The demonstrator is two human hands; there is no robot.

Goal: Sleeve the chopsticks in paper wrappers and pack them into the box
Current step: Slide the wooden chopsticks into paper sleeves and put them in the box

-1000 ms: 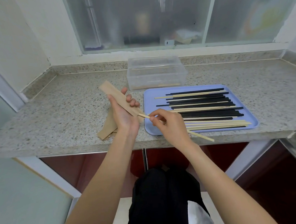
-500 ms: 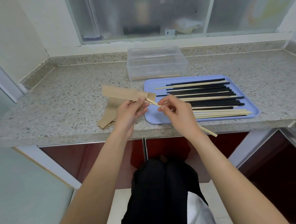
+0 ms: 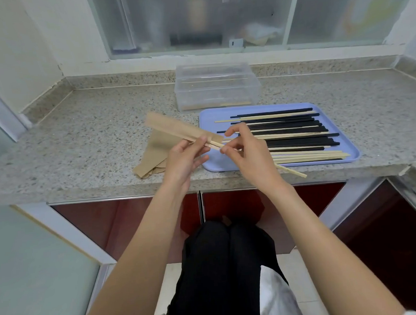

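My left hand (image 3: 181, 159) pinches the paper wrapper (image 3: 176, 131); my right hand (image 3: 248, 155) pinches the wooden chopsticks (image 3: 292, 171) at its mouth, above the tabletop (image 3: 91, 140), before the clear box (image 3: 217, 88).

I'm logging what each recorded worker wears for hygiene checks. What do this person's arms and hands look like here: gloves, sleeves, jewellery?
Both forearms are bare to the frame's bottom edge, with no sleeves in sight. The left hand and right hand wear no gloves, and no rings, watch or bracelets show.
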